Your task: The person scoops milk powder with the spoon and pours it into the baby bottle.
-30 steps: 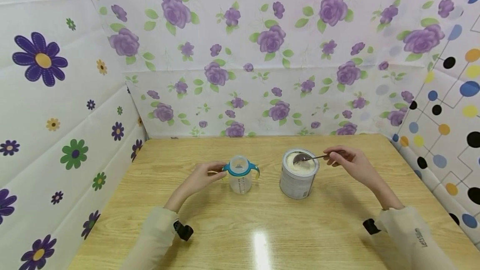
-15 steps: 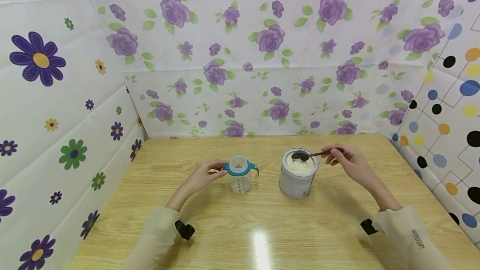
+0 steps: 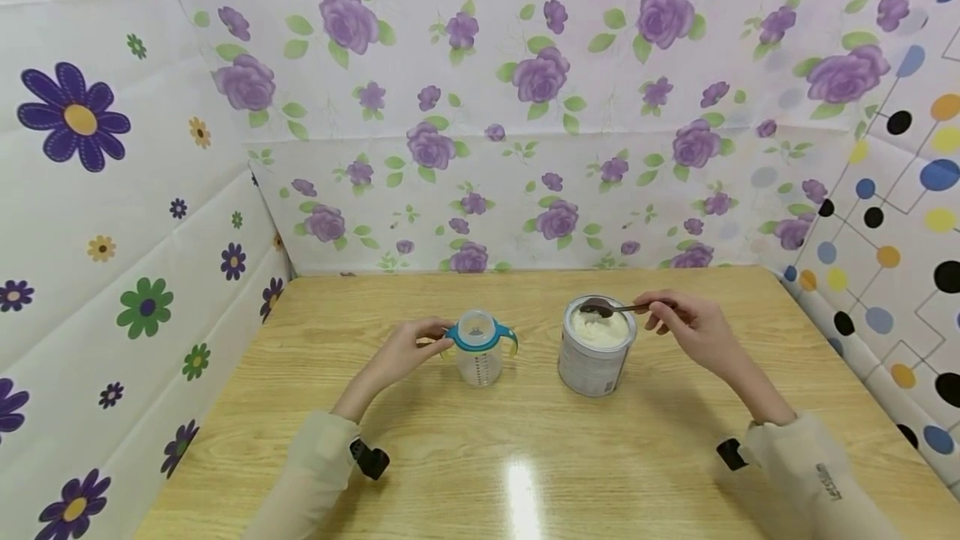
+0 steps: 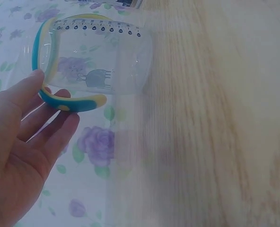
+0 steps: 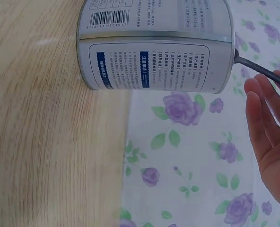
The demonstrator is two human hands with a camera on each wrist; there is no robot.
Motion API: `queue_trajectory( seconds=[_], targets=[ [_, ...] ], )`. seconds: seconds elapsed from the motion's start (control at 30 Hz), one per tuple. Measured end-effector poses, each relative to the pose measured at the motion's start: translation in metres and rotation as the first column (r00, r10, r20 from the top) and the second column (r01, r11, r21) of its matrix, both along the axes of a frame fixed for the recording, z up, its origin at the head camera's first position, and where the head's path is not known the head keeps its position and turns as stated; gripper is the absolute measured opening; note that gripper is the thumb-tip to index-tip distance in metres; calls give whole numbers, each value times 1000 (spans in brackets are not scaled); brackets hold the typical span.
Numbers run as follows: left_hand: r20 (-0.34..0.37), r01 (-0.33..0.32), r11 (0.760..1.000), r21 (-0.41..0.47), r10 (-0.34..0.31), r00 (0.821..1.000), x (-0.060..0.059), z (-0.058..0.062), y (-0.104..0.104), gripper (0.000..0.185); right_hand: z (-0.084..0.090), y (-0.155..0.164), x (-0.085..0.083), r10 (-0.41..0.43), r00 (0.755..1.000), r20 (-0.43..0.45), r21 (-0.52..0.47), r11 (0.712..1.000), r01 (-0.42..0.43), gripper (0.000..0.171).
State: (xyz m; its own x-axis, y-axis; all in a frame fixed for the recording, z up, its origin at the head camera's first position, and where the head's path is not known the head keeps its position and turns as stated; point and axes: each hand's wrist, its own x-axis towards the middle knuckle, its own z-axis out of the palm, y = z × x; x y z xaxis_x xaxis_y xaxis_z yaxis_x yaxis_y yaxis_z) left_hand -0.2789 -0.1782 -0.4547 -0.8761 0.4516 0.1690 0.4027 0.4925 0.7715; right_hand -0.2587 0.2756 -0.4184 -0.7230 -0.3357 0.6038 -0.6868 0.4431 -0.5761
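Note:
A clear baby bottle [image 3: 480, 367] with a blue collar and two handles stands upright on the table. My left hand [image 3: 403, 350] pinches its left handle [image 4: 69, 102] between thumb and fingers. To the right of the bottle is an open tin [image 3: 591, 367] filled with pale powder [image 3: 600, 330]. My right hand [image 3: 693, 325] grips the handle of a dark metal spoon [image 3: 597, 307], whose bowl is at the back of the powder, inside the rim. In the right wrist view the tin [image 5: 156, 52] hides the spoon's bowl; only its handle [image 5: 260, 68] shows.
The wooden table [image 3: 450, 457] reaches back to a wall sheet with purple roses [image 3: 543, 77]. A flowered sheet [image 3: 150, 307] borders the left side and a dotted sheet [image 3: 885, 257] the right. Black wrist cameras [image 3: 370, 461] sit at both sleeves.
The spoon's bowl has shifted back and slightly left in the tin, and my right hand has moved a little left with it. My left hand stays on the bottle's handle.

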Motion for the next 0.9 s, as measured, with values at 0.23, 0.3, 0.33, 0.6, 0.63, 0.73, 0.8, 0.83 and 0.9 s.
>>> queue_trajectory(
  seconds=[0.23,0.3,0.33,0.6,0.63,0.73,0.8,0.83,0.9],
  targets=[
    [4,3,1000,19,-3,1000,1,1,2,23,0,0,1,78,993,86,26,996,-80,26],
    [3,2,1000,20,-2,1000,1,1,2,22,0,0,2,110,986,125,36,993,-115,25],
    [2,2,1000,19,-2,1000,1,1,2,22,1,0,2,122,982,144,40,991,-129,26],
    [19,8,1000,19,-9,1000,2,1,1,24,3,5,3,206,939,276,-16,978,-210,25],
    [20,9,1000,20,-10,1000,2,1,1,24,3,5,4,214,936,279,-19,976,-218,25],
    [20,8,1000,23,-8,1000,2,2,2,25,4,8,4,224,935,276,-24,974,-227,24],
    [17,7,1000,22,-7,1000,2,2,2,25,5,11,3,215,939,268,-28,976,-216,24],
    [15,7,1000,22,-7,1000,2,2,2,26,6,11,3,207,942,265,-31,978,-206,24],
    [15,8,1000,22,-8,1000,2,2,2,26,7,13,3,183,950,253,-39,983,-179,23]
  ],
)
